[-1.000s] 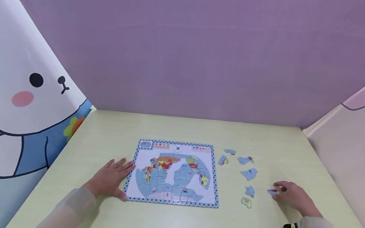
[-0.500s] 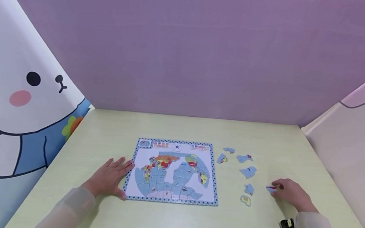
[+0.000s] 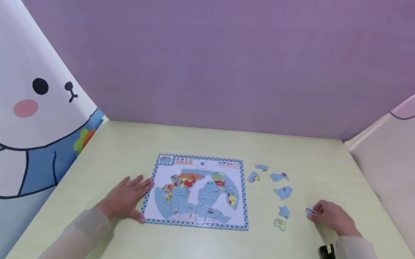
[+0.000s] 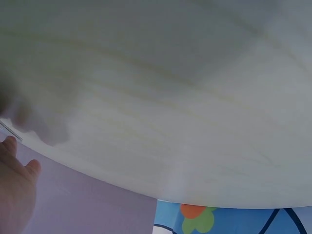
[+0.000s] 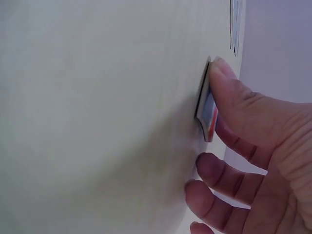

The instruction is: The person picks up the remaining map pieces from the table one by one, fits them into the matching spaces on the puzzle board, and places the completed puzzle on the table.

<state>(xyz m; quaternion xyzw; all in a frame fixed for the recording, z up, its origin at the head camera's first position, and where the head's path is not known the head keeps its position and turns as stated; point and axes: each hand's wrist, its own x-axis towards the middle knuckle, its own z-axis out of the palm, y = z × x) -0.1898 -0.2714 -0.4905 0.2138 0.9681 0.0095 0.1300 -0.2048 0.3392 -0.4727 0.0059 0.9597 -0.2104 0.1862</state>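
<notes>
A world map puzzle board (image 3: 194, 224) with a blue dotted border lies flat on the table, partly filled with blue and coloured pieces and showing white gaps. Spread along its left edge, my left hand (image 3: 125, 198) rests with straight fingers touching the border. To the right of the loose pieces, my right hand (image 3: 334, 217) pinches a blue and red puzzle piece (image 5: 209, 109) between thumb and fingers. In the right wrist view the piece is tilted on edge, and its shadow falls on the tabletop. The left wrist view catches only part of the left hand (image 4: 17, 187).
Several loose puzzle pieces lie between board and right hand, among them a plain blue one (image 3: 284, 192) and a yellow-centred one (image 3: 279, 224). A black wrist device (image 3: 327, 253) sits at the right cuff. A purple cloth wall (image 3: 227, 66) stands behind the table (image 3: 198, 250).
My right hand keeps pinching the piece, whose tilt has changed slightly. The left hand stays at the board's edge. The whole head view has shifted a little.
</notes>
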